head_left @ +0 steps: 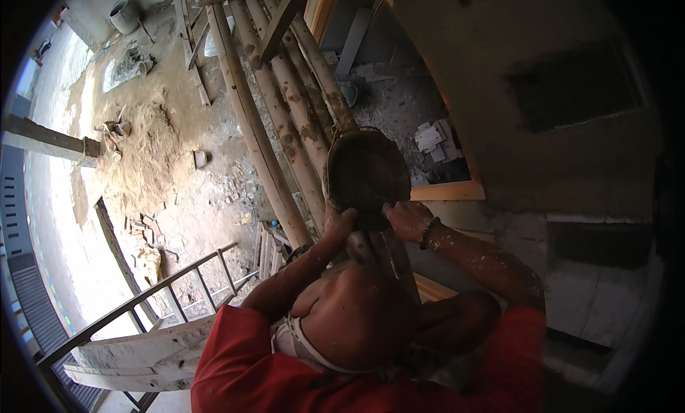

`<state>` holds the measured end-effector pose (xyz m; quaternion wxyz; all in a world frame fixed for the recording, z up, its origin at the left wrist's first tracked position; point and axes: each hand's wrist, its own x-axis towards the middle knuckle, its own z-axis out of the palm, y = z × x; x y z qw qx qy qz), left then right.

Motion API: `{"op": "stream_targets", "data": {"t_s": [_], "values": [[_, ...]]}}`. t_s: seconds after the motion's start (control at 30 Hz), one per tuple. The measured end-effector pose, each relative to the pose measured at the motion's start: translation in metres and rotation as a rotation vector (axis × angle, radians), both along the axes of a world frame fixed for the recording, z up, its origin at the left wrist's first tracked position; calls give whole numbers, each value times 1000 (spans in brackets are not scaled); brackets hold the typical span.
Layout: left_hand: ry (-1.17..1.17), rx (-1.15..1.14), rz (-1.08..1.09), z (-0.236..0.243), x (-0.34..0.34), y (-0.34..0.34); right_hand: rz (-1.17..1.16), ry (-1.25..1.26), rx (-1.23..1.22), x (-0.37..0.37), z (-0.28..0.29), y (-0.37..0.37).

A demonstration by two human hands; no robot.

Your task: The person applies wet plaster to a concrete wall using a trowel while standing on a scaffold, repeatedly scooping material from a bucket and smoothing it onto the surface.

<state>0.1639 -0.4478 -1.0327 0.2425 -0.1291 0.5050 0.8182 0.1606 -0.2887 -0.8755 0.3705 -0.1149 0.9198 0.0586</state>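
Round tub (329,173), dark inside, crusted brownish-grey along the rim; gripped at the near edge by left hand (340,222) and right hand (409,220).

Daylight from the left overexposes the pavement (53,199). The right-hand wall (492,149) and the inside of the bucket (367,169) are dim. Fisheye distortion curves outer edges; corners are black.

Round poles (247,124) run from the top of the frame to its centre, with the pan (367,167) over their near end; whether it rests on them cannot be told. The ground (217,138) at left bears sand (146,152), broken bricks (148,229) and, upper left, a bucket (125,17). Pale slabs (434,143) lie on the floor right of centre.
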Motion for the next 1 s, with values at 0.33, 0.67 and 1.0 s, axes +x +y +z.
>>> {"op": "stream_targets", "data": {"t_s": [0.33,0.67,1.0], "values": [[-40,34,-139,-21,-22,-28,220,542,227,-81,7,26],[-124,-192,-266,13,-41,-36,494,371,106,-45,-30,-5],[-182,-47,-253,28,-44,-33,65,89,-68,-31,64,-2]]}}
